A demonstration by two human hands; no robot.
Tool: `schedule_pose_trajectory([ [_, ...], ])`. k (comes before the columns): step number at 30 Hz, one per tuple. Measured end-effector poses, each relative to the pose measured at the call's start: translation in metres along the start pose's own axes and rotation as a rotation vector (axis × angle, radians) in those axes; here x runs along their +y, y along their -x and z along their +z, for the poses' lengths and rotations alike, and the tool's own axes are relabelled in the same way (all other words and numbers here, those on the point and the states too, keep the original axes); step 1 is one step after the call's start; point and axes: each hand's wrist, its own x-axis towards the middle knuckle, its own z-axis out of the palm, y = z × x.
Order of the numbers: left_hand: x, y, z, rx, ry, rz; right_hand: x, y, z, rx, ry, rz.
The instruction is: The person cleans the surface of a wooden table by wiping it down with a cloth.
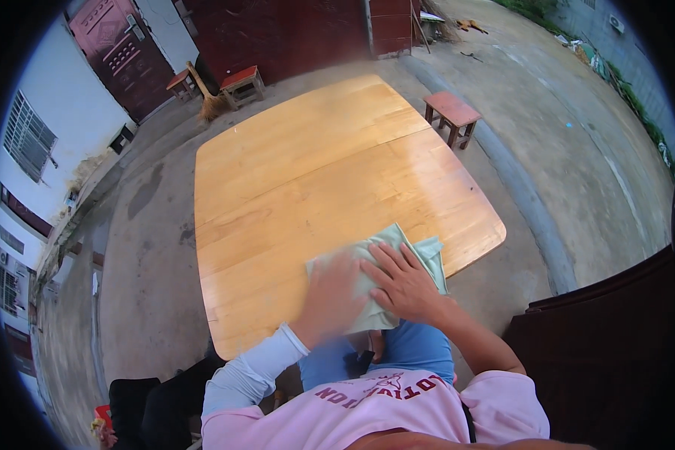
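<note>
A light green cloth (375, 318) lies partly folded at the near edge of the wooden table (300, 180), its near side draping over that edge. My right hand (411, 285) rests flat on the cloth, fingers spread. Over the cloth's left part is my left hand (333, 291), smeared by motion, so its fingers cannot be made out. A pale sleeve covers my left forearm.
Beyond the table's right corner stands a red-topped stool (453, 109). Two more stools and a straw broom (213, 105) stand at the back left. Dark-clothed legs (161, 405) of another person show at lower left. A dark red panel (600, 322) is at right.
</note>
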Motion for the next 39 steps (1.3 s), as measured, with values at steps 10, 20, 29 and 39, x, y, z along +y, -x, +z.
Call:
schedule_pose_trajectory([
  [10,-0.027,-0.069,0.002,0.097,-0.042,0.133,0.045,-0.043,-0.008,-0.021,0.081,0.064],
  [20,-0.074,-0.192,0.022,0.257,-0.146,0.063,0.13,-0.137,-0.025,-0.117,0.092,0.143],
  [29,-0.065,-0.218,0.01,0.193,-0.175,-0.091,0.14,-0.16,-0.006,-0.015,0.188,0.284],
  [39,-0.014,-0.101,0.028,0.207,-0.043,0.16,0.069,-0.029,-0.01,0.045,0.118,0.13],
])
